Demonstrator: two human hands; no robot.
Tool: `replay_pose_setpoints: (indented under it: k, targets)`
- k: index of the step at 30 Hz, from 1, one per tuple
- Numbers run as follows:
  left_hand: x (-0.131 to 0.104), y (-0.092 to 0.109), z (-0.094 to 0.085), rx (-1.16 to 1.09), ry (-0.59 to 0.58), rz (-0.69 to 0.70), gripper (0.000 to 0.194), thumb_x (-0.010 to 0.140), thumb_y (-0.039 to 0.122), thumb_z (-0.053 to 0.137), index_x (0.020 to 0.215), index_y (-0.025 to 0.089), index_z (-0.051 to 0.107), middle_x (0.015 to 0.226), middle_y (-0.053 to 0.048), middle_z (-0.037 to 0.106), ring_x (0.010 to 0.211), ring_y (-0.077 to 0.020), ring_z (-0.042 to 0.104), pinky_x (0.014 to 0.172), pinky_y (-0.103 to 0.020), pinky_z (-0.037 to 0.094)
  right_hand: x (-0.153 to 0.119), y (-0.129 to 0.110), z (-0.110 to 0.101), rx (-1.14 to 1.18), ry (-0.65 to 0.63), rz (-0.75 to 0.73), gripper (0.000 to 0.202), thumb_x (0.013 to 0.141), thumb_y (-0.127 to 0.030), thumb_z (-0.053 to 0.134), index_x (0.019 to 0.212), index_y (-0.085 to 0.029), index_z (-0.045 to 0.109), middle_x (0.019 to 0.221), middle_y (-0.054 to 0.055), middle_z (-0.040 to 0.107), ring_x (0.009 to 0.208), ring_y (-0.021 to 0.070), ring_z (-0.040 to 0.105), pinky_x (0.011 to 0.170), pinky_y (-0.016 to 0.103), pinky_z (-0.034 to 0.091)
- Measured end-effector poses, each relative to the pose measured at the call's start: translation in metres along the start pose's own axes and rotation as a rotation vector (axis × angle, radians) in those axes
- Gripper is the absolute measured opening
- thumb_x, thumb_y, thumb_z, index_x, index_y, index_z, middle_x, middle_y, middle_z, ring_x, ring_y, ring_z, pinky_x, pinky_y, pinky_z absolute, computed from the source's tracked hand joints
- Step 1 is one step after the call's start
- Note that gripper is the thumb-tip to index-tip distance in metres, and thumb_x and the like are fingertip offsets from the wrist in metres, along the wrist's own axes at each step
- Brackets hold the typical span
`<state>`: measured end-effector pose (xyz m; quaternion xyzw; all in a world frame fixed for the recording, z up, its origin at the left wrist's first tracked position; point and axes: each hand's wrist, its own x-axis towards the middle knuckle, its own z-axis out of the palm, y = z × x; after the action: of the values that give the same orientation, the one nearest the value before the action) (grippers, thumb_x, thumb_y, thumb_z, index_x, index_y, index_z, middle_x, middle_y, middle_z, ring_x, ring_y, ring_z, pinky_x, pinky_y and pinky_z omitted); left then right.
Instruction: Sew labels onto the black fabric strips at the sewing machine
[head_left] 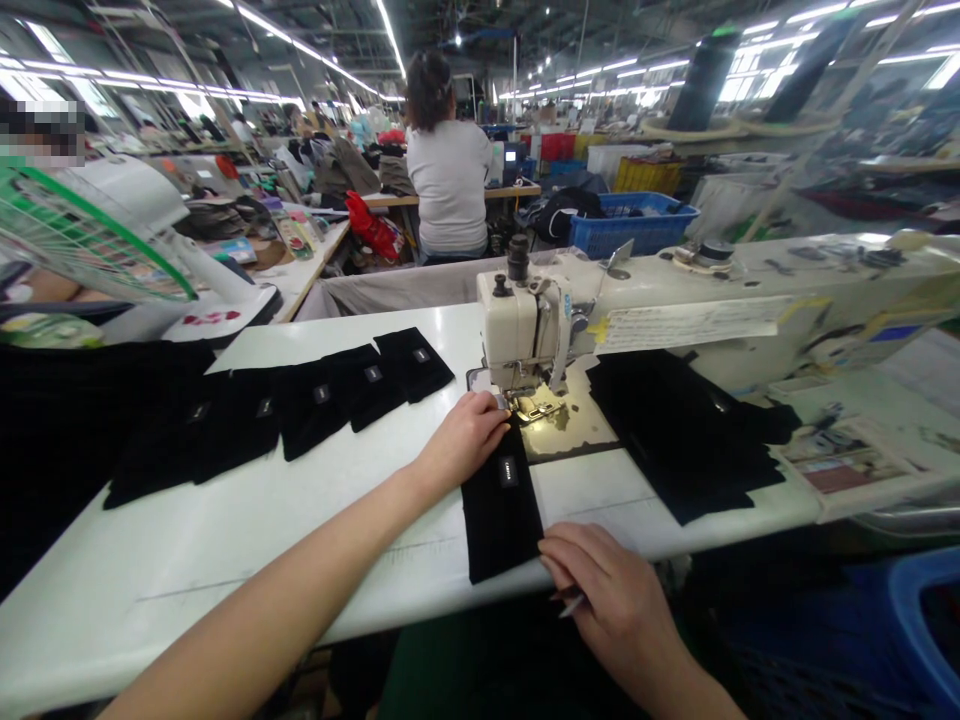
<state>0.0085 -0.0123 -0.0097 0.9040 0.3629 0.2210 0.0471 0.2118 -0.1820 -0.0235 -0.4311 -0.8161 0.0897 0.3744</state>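
Observation:
A black fabric piece [499,520] with a small white-lettered label [509,471] lies under the sewing machine head [521,315], its near end at the table's front edge. My left hand [474,432] is closed at the piece's far end, fingertips beside the lit presser foot [536,410]. With closed fingers, my right hand [607,590] grips the near right corner. A small pointed metal tool [571,605] pokes out from under that hand; most of it is hidden.
Several labelled black pieces [322,395] overlap in a row on the left. More black fabric [675,430] is stacked right of the needle plate. A green-rimmed fan [97,225] stands at the left, a blue basket [915,600] low at the right. Ahead, a person [450,185] sits facing away.

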Motion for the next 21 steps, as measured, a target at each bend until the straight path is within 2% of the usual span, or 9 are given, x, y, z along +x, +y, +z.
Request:
replay_pose_setpoints:
  k: [8, 21]
  targets:
    - [-0.0010, -0.0018, 0.0011, -0.079, 0.035, -0.004, 0.018, 0.096, 0.017, 0.056, 0.104, 0.014, 0.072, 0.098, -0.010, 0.061, 0.091, -0.0229, 0.056, 0.084, -0.037, 0.051, -0.0003, -0.0005, -0.0003, 0.006, -0.029, 0.023, 0.028, 0.094, -0.002, 0.044, 0.109, -0.018, 0.061, 0.101, 0.009, 0.068, 0.089, 0.0214, 0.064, 0.076, 0.032, 0.053]
    - [0.0019, -0.0020, -0.0057, -0.009, -0.016, 0.017, 0.021, 0.098, 0.019, 0.051, 0.108, 0.014, 0.070, 0.098, -0.010, 0.059, 0.091, -0.0226, 0.056, 0.084, -0.038, 0.052, 0.0033, -0.0022, -0.0021, -0.056, -0.101, 0.054, 0.037, 0.082, 0.002, 0.042, 0.104, -0.019, 0.063, 0.100, 0.007, 0.068, 0.086, 0.0213, 0.062, 0.068, 0.031, 0.048]
